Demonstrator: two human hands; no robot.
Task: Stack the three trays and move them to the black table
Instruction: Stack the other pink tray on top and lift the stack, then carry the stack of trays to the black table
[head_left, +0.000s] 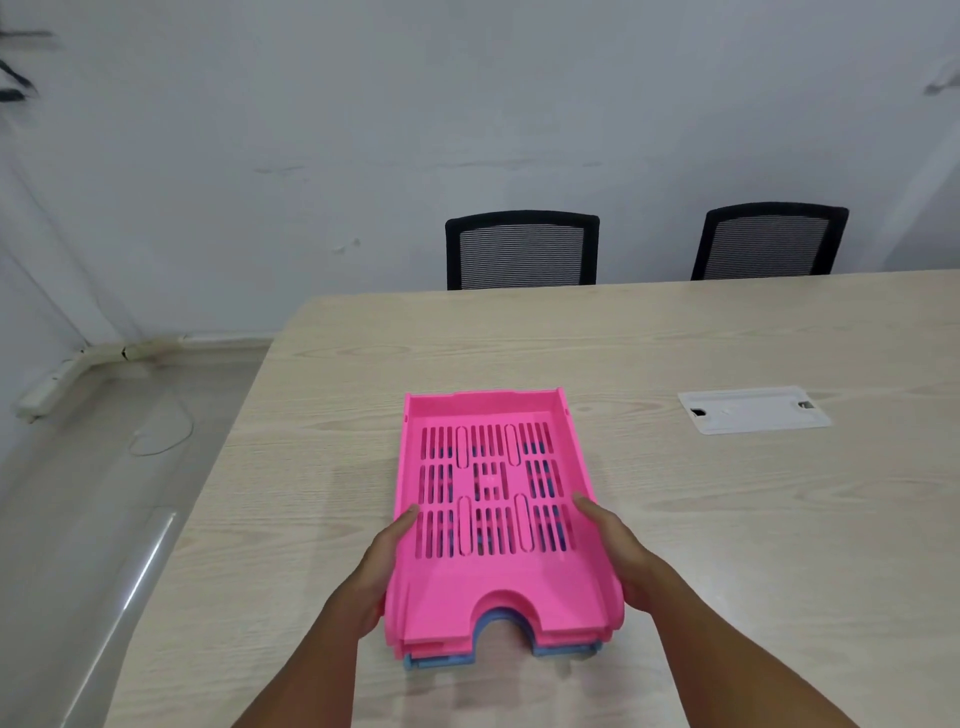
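Gripping: both hands clasp a stack of letter trays (498, 525) by its long sides at the near end, on a pale wooden table (727, 545).
Stack: a pink tray on top, a second pink edge under it, a blue tray (566, 648) at the bottom, showing at the front notch and near corners; nested and squared up.
Left hand (382, 566): closed around the stack's left wall, thumb on the rim, fingers hidden underneath.
Right hand (618, 551): closed around the stack's right wall, thumb on the rim, fingers out of sight below.
Position: the stack sits near the wooden table's near-left corner, its near end possibly just off the surface; contact cannot be told for certain.
Beyond the stack: a white cable hatch (753, 410) lies to its right; two black mesh chairs (522, 249) stand at the table's far edge.
Step in hand: stacking looks finished; the lift and carry appears to be starting.
Next move: likely a level lift with even pressure from both sides, so the nested trays do not slide apart, then a turn toward the black table, which is not in view.
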